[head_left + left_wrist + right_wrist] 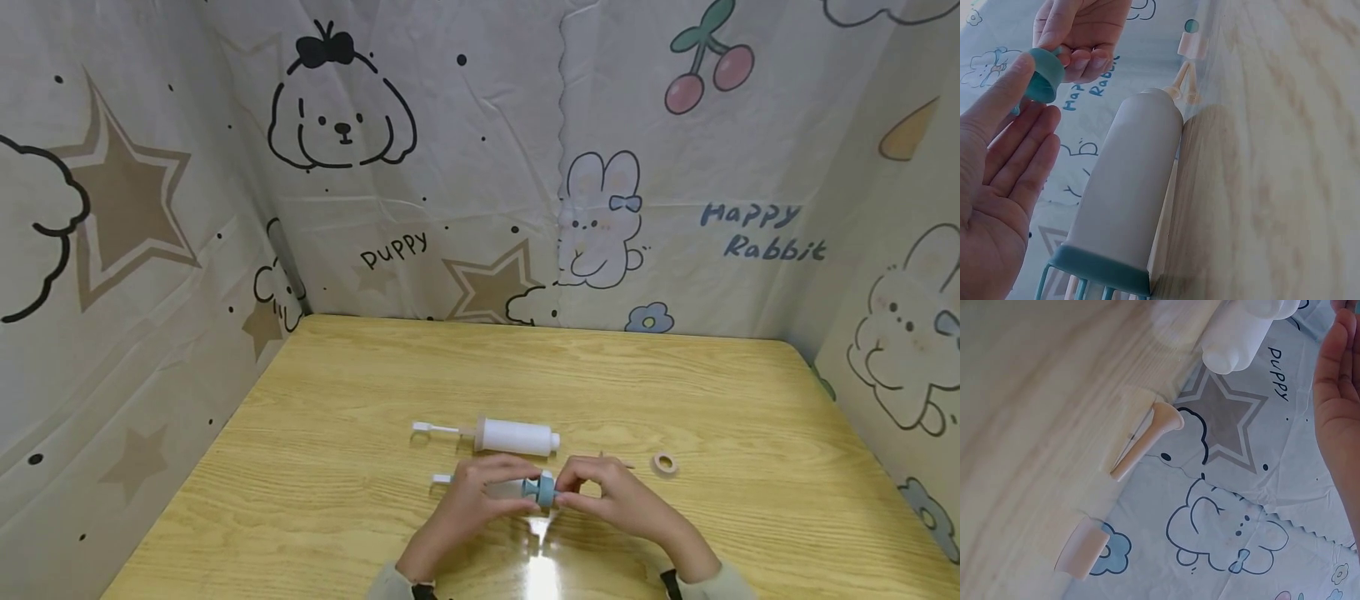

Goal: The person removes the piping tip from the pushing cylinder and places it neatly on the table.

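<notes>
Between thumb and fingers, my left hand [480, 496] holds a teal ring-shaped cap [546, 490], whose hollow side shows in the left wrist view. My right hand [611, 492] pinches a small teal part at the cap's right side; its fingers hide most of that part. Behind the left hand lies a white bottle [1129, 169] with a teal pronged collar [1100, 269] at one end. Farther back on the table lies a second white bottle [517, 437] with a beige collar [480, 435] and a thin stem ending in a white tip [422, 427].
A beige trumpet-shaped piece [1147, 437] lies on the wooden table [360, 375] beyond the right hand. To its right is a beige ring [664, 464]. Printed cloth [450, 167] hangs behind the table and along both sides.
</notes>
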A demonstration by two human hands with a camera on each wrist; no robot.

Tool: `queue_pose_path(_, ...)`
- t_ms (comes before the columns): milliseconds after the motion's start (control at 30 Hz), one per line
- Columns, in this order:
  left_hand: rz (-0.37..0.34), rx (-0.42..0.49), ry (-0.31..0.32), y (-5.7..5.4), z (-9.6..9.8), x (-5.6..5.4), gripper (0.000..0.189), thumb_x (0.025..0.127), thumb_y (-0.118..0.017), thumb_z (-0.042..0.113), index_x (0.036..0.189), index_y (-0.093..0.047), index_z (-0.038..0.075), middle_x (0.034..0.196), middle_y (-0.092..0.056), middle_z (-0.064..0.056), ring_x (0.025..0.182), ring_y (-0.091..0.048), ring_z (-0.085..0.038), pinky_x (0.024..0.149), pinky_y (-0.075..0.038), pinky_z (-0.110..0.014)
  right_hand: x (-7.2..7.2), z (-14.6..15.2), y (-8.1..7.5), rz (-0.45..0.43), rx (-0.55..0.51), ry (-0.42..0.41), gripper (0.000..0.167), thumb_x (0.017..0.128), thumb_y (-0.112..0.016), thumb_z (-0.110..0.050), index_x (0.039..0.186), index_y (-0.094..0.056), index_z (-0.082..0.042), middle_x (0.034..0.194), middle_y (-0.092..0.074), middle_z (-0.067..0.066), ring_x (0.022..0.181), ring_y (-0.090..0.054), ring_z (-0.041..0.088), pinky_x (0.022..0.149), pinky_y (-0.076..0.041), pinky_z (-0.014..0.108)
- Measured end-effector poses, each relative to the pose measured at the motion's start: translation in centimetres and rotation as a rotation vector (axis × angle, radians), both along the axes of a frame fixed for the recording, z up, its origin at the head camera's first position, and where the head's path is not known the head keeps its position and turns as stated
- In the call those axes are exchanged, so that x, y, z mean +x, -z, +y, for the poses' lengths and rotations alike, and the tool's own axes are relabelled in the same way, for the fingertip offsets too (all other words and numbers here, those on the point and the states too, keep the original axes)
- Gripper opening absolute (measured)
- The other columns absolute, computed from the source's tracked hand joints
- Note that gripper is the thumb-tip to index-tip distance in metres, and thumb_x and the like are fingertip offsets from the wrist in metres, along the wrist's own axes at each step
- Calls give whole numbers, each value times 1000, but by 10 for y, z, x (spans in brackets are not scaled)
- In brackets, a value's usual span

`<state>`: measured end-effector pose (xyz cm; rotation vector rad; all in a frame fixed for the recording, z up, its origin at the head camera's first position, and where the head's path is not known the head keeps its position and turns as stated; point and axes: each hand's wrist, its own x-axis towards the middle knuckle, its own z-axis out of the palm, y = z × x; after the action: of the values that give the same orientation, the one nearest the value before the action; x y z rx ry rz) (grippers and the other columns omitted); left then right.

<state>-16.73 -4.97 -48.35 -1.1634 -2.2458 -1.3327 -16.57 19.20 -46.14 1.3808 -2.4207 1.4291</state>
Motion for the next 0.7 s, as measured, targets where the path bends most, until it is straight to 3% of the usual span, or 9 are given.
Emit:
queue_pose_path(200,4,24,-27,0,0,0,36,73,-82,18,106,-75,6,105,-76,-9,95,-73,-19,89,-57,-19,1,-1,1,-8,5,71,10,90,-68,-9,98,-64,-15,89,-67,-1,82,-61,1,72,-56,24)
queue_pose_path(333,40,29,-60,1,0,0,36,73,-82,17,106,-75,6,105,-76,-10,94,-74,-20,88,-57,-18,3,-7,0,-2,-5,141,23,88,-72,-11,108,-62,-16,97,-66,-3,88,-60,4,78,-56,26)
queue_pose_path(433,50,42,-75,2,0,-1,35,73,-82,14,106,-75,5,104,-76,-10,93,-74,-21,87,-57,-19,2,-12,0,40,-16,135,28,87,-72,-10,112,-62,-13,99,-67,-1,89,-61,7,78,-56,26)
queue_pose_path(567,-6,67,-82,1,1,1,35,74,-81,13,108,-75,5,106,-75,-10,95,-73,-22,88,-59,-24,2,-16,0,76,-30,134,27,87,-72,-9,112,-62,-12,99,-67,0,88,-62,6,78,-57,26)
queue_pose_path(700,-132,101,-95,-1,0,3,33,76,-80,17,108,-75,9,109,-75,-6,100,-72,-19,93,-57,-29,2,-14,0,43,-34,157,27,88,-72,-9,113,-62,-13,101,-67,-1,91,-62,4,79,-57,26)
